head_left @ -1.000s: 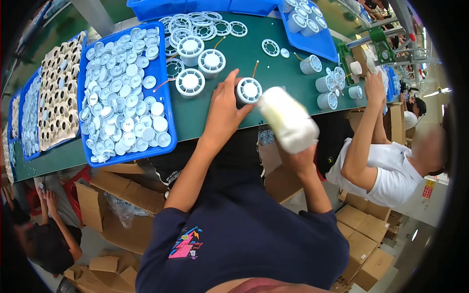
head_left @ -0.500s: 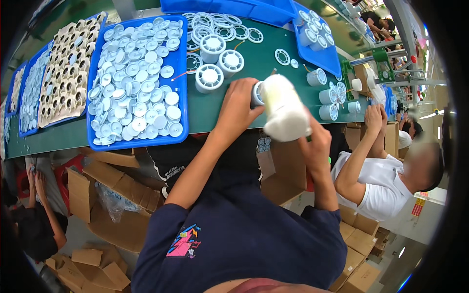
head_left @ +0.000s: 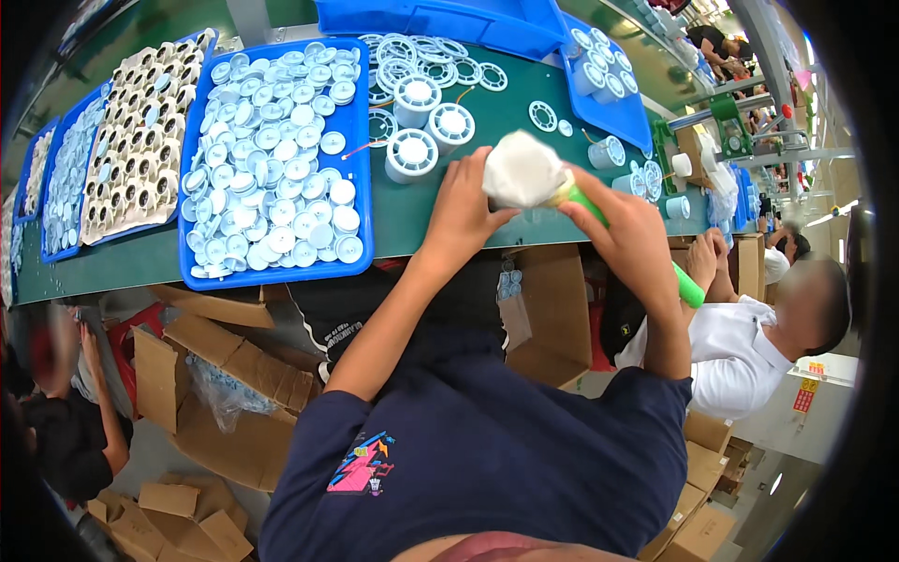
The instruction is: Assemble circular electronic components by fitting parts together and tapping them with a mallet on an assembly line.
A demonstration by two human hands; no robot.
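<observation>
My right hand (head_left: 623, 225) is closed round the green handle (head_left: 688, 286) of a mallet. Its bulky white head (head_left: 523, 170) is over the near part of the green table, right beside my left hand (head_left: 461, 211). The fingers of my left hand curl toward the far side, round a light blue cylinder that the mallet head now hides. To the left of that hand stand three light blue cylindrical housings (head_left: 412, 155) with spoked tops and thin wires. Behind them lies a pile of flat spoked rings (head_left: 438, 73).
A blue tray (head_left: 363, 220) full of small light blue discs lies left, beyond it an egg-carton tray (head_left: 140, 140). More housings stand in a blue tray (head_left: 641, 131) at the far right. A co-worker in white (head_left: 740, 361) sits at right. Cardboard boxes (head_left: 552, 318) are below the table.
The mallet head has moved up and left and its handle has swung into view. My right hand has risen slightly. The left hand stays nearly in place, its cylinder now covered.
</observation>
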